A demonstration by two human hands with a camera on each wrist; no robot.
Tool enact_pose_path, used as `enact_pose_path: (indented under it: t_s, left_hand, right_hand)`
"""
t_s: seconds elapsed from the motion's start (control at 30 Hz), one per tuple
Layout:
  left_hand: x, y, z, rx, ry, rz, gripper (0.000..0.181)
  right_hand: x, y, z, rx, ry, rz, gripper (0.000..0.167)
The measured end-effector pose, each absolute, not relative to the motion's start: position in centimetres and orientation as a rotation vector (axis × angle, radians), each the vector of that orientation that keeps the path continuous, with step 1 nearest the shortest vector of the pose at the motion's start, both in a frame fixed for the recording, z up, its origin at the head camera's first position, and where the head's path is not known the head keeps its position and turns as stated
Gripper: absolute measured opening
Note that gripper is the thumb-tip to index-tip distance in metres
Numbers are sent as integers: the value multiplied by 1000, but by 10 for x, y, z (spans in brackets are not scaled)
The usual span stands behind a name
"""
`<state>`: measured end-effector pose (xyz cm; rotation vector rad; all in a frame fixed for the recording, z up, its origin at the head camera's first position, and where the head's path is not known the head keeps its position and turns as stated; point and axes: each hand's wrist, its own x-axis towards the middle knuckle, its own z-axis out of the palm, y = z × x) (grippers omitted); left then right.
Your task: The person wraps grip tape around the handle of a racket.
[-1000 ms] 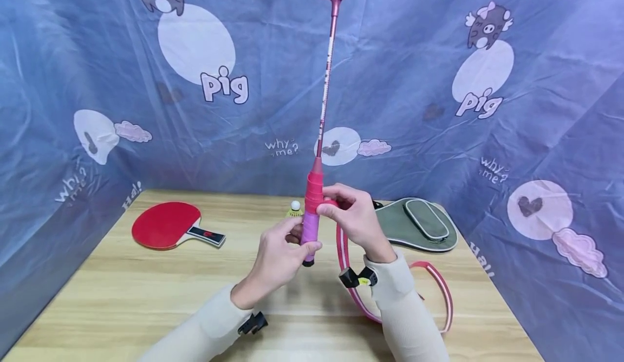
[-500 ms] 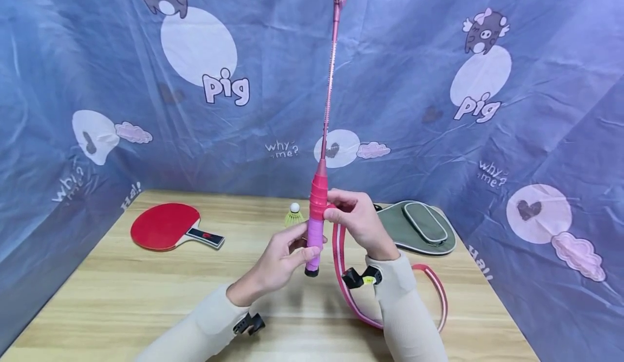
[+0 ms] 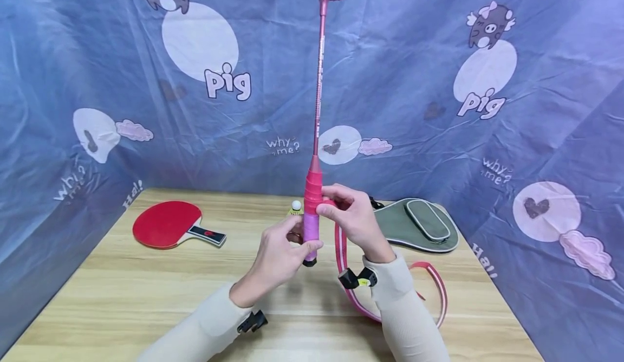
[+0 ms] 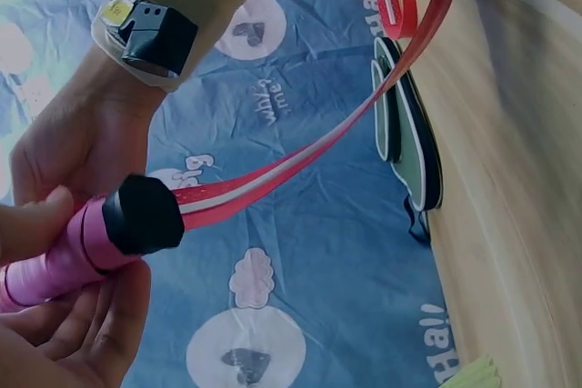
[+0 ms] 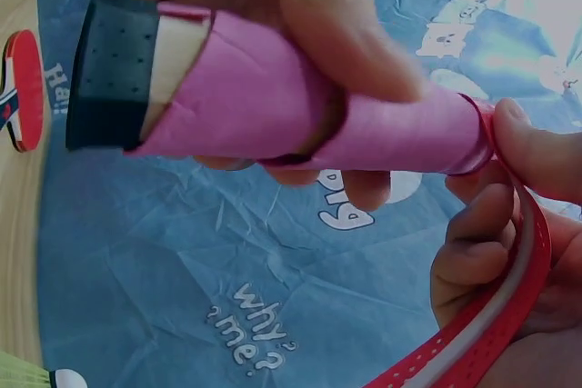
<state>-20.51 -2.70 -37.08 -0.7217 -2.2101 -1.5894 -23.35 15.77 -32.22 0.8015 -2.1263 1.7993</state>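
A pink badminton racket (image 3: 319,80) stands nearly upright above the table, its head cut off by the top edge. The left hand (image 3: 275,256) grips the lower, purple part of its handle (image 3: 310,227), near the black end cap (image 5: 114,70). Red tape (image 3: 313,191) is wound round the upper handle. Between thumb and fingers the right hand (image 3: 353,218) pinches the tape where it leaves the handle. From there the loose red strip (image 4: 300,156), with a pale stripe, hangs and curves down toward the table.
A red table tennis bat (image 3: 166,225) lies on the wooden table (image 3: 122,297) at the left. A yellow shuttlecock (image 3: 296,207) stands behind the left hand. At the back right lies a green case (image 3: 407,226). Blue printed cloth (image 3: 273,42) surrounds the table's back and sides.
The racket has turned about its shaft, its head swinging from face-on to edge-on and back toward face-on. The handle and both hands shifted slightly right and back left, keeping their hold.
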Motion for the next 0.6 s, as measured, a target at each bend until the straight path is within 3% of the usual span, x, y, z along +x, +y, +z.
enact_pose_path:
  t_s: [0.17,0.37,0.6]
  left_hand:
    - [-207,-30,-371,-797,-2142,-1687,24]
    - [-210,-37,-370,-1002,-2104,-1818,25]
    - [-220,-45,-366,-1324,-2120,-1956,31]
  right_hand:
    - [-233,157,-320,827,-2132,1802,35]
    - [-237,161,-319,875,-2140,1846,41]
    - [-244,173,-319,976,-2179,1940,19]
